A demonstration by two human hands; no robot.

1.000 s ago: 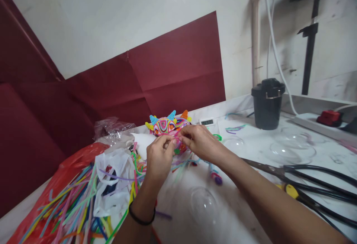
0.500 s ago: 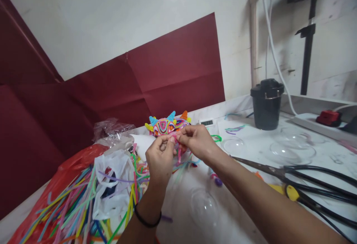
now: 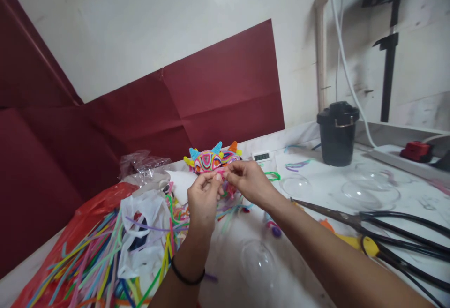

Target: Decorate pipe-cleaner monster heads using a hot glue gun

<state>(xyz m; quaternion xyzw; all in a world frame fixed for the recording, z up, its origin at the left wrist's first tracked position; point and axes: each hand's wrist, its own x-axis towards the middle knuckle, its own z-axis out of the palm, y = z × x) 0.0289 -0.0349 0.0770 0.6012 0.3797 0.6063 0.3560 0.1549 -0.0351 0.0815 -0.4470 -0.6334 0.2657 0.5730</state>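
Note:
Between my two hands is a pink pipe cleaner, mostly covered by the fingers. My left hand pinches it with thumb and forefinger, a black band around the wrist. My right hand pinches it from the other side, fingertips almost meeting the left ones. Just behind the hands stand colourful pipe-cleaner animal heads with blue and orange horns. Their lower parts are hidden by my hands.
Loose pipe cleaners spill from a red plastic bag at left. On the right lie large black-handled scissors, yellow-and-black scissors and clear plastic domes. A black lidded cup and a power strip stand behind.
My hands stay together on the pink pipe cleaner, with only small finger shifts. The pink end that hung below the fingers shows less now. The view has shifted slightly.

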